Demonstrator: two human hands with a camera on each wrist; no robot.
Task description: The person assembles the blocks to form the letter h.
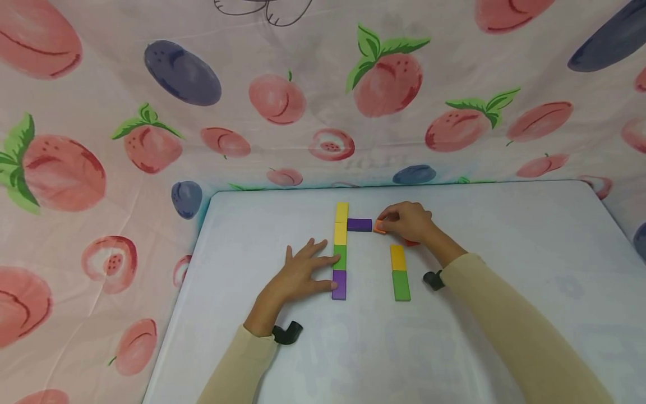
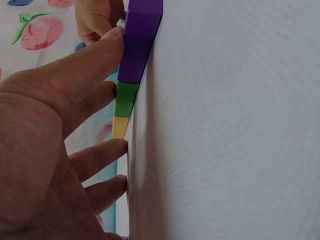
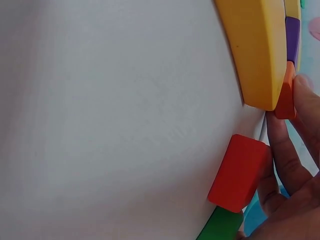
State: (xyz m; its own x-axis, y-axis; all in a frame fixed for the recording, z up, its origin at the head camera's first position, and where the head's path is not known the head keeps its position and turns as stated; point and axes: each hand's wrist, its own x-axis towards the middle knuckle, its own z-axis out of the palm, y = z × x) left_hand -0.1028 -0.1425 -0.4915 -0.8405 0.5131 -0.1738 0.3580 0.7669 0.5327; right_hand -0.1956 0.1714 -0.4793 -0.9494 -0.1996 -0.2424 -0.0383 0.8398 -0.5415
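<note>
A column of blocks runs up the white table: a purple block point(image 1: 339, 286), a green block point(image 1: 340, 262), then two yellow blocks point(image 1: 341, 213). My left hand point(image 1: 301, 272) has its fingers spread beside it, thumb on the purple block and index fingertip on the green one. Off the column's upper part, a dark purple block point(image 1: 360, 225) extends rightward. At its right end my right hand point(image 1: 407, 220) pinches an orange block point(image 3: 286, 95) between thumb and fingers. Under that hand lies a red block point(image 3: 238, 172) with another green block point(image 3: 220, 225) against it.
Nearer me, a yellow-orange block point(image 1: 398, 257) and a green block point(image 1: 401, 286) lie end to end between the hands. Fruit-print cloth point(image 1: 282, 146) hangs behind the white tabletop point(image 1: 323, 353) and along its left side. Black wrist mounts point(image 1: 287, 333) stick out by both sleeves.
</note>
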